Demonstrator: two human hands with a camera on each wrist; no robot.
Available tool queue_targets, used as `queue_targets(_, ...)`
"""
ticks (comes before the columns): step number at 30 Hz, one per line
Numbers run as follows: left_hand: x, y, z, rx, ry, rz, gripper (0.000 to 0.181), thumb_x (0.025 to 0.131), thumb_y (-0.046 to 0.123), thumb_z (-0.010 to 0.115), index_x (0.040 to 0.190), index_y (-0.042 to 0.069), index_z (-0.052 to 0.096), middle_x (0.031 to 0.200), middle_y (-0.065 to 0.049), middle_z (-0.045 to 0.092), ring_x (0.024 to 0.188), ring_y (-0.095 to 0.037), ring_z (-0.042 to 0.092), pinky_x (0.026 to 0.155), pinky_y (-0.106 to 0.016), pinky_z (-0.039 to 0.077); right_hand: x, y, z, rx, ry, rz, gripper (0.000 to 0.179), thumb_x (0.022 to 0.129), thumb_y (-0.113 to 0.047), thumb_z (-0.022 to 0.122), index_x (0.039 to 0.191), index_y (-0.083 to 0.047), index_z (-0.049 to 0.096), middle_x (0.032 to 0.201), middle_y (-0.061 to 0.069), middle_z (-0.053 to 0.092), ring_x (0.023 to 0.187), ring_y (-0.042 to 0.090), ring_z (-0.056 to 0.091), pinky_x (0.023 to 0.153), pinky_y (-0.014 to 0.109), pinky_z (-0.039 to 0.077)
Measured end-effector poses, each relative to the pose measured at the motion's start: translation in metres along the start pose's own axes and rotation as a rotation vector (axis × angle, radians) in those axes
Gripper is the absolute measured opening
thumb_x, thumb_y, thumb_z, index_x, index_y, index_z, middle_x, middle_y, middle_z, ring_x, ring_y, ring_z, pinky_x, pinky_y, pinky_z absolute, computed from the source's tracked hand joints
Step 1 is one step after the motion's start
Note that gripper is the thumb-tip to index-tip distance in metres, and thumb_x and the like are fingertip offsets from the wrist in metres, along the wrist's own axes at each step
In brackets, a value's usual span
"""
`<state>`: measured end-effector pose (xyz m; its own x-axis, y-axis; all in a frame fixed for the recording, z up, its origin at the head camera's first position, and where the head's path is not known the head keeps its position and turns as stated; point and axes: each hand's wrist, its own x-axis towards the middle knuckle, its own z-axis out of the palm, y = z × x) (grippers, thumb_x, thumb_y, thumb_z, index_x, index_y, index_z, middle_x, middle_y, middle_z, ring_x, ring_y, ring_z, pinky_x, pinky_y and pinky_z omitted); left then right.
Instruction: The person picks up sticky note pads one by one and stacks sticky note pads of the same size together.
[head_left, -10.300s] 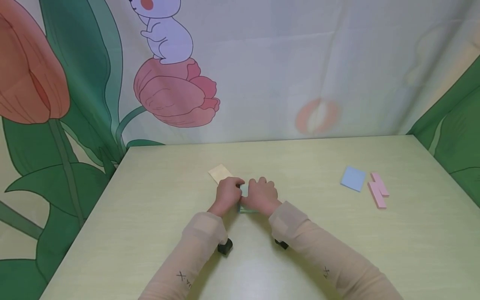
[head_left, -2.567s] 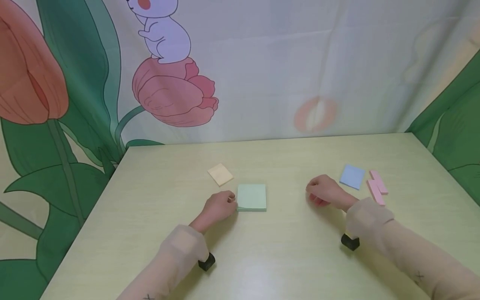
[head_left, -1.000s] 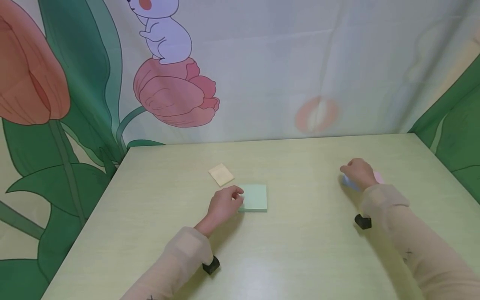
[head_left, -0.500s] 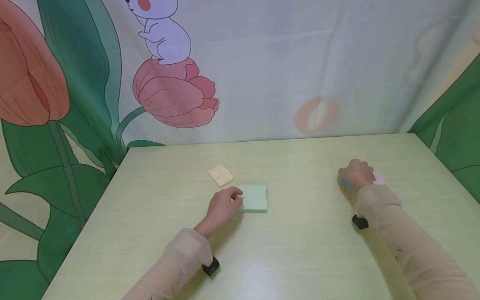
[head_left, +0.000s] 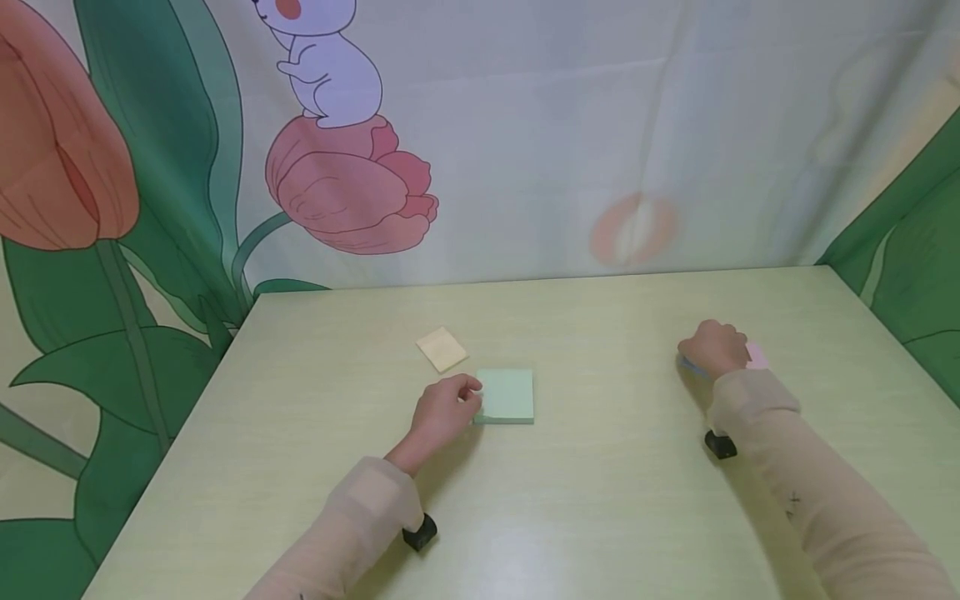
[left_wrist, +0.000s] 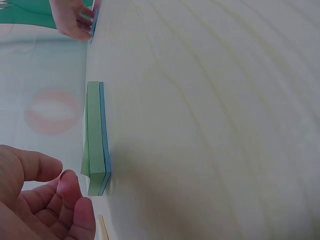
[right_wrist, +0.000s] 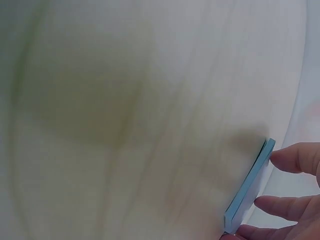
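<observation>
Fingers (right_wrist: pixel 282 207) of the right hand (head_left: pixel 714 348) grasp a blue sticky-note pad (right_wrist: pixel 249 180) at the right of the worktop (head_left: pixel 600 500), beside pink paper (head_left: pixel 757 357). The left hand (head_left: pixel 441 412), loosely curled and released, is just beside a green sticky-note pad (head_left: pixel 507 396) with a blue layer (left_wrist: pixel 104 135) beneath.

Matt, paper-like green pad (head_left: pixel 507 395), smooth, faintly glossy wood-grain tabletop (head_left: pixel 615 483), creased cloth backdrop (head_left: pixel 525 167)

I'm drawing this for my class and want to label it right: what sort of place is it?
Probably an indoor craft or play corner. There's a pale table, a cloth behind it printed with big flowers, and a green pad that looks like paper.
</observation>
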<state>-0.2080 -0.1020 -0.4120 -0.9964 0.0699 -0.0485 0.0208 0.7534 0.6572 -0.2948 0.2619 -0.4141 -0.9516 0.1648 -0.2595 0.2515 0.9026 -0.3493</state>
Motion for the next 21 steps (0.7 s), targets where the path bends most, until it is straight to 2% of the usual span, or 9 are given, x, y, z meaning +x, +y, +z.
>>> queue_targets(14, 0.0007, -0.0029, 0.0016, -0.019, -0.005, -0.017, 0.023, 0.082, 0.013, 0.051, 0.101, 0.007, 0.061, 0.085, -0.003, 0.06, 0.063, -0.011, 0.05, 0.055, -0.021, 0.038, -0.0002, -0.0002, -0.0041, -0.023, -0.009, 0.007, 0.04, 0.081, -0.023, 0.039, 0.103, 0.008, 0.051, 0.098, 0.028, 0.048, 0.09, 0.041, 0.04, 0.062, 0.042, 0.039)
queue_targets(21, -0.0003, -0.0029, 0.0018, -0.041, -0.006, -0.015, 0.022, 0.082, 0.013, 0.05, 0.101, 0.006, 0.062, 0.084, -0.004, 0.06, 0.06, -0.01, 0.05, 0.054, -0.021, 0.038, -0.0049, -0.0017, -0.0071, -0.011, -0.019, 0.001, 0.028, 0.08, -0.021, 0.039, 0.084, 0.003, 0.054, 0.088, 0.021, 0.05, 0.086, 0.038, 0.041, 0.059, 0.038, 0.038)
